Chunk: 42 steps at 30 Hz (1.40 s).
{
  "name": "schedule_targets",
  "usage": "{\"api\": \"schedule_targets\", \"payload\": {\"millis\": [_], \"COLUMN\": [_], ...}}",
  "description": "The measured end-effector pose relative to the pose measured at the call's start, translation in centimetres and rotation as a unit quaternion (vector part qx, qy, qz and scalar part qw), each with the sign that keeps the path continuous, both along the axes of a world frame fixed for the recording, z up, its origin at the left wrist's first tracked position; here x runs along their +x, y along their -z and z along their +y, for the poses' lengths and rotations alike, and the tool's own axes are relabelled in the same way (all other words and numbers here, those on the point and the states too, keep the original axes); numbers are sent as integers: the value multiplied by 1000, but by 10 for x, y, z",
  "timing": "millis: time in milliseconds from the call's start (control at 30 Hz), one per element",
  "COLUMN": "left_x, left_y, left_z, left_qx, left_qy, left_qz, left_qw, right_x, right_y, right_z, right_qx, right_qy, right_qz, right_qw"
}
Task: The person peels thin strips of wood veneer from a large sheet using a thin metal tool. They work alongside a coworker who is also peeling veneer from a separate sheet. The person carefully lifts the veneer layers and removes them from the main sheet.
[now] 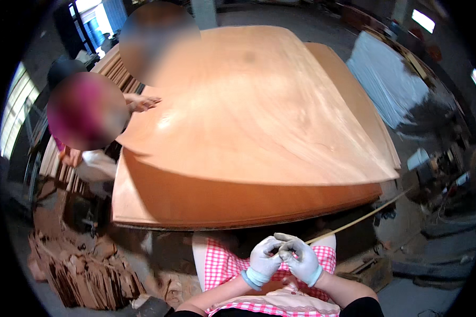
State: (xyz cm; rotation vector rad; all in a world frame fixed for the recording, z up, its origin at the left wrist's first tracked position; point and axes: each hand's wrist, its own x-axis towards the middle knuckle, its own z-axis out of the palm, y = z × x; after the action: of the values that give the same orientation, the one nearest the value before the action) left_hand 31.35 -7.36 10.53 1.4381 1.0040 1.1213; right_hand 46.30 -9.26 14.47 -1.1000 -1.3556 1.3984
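My left hand (264,260) and my right hand (301,261) meet in front of my pink-and-white checked apron (219,264). Both wear white gloves with pale blue cuffs. Their fingers are curled and the fingertips touch; anything pinched between them is too small to make out. Beyond my hands, a large thin wood veneer sheet (259,116) lies over a stack of veneer sheets (206,206). The sheet's near edge is lifted off the stack and throws a shadow on it. A thin pale strip (362,217) runs out to the right from beside my right hand.
At the left, a co-worker's hand (144,102) is at the sheet's edge. Broken veneer scraps (84,274) are piled at the lower left. A plastic-covered stack (388,79) stands at the far right, with a white bucket (418,158) nearer.
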Motion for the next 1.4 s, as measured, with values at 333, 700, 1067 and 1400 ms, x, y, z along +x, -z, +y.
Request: {"api": "schedule_targets", "payload": {"millis": [333, 700, 1067, 1400], "left_x": [-80, -472, -536, -531], "left_y": [20, 106, 90, 95], "left_z": [22, 64, 94, 96], "left_qx": [-177, -113, -218, -240], "left_qy": [-200, -626, -611, -613], "left_qz": [-291, 110, 242, 254], "left_qw": [919, 764, 721, 709], "right_x": [-3, 123, 21, 52], "right_y": [-12, 51, 13, 51], "right_z": [47, 110, 126, 151], "right_qx": [-17, 7, -29, -134], "right_qy": [30, 22, -33, -65], "right_qz": [-329, -454, -544, -611], "right_qw": [944, 891, 838, 778]}}
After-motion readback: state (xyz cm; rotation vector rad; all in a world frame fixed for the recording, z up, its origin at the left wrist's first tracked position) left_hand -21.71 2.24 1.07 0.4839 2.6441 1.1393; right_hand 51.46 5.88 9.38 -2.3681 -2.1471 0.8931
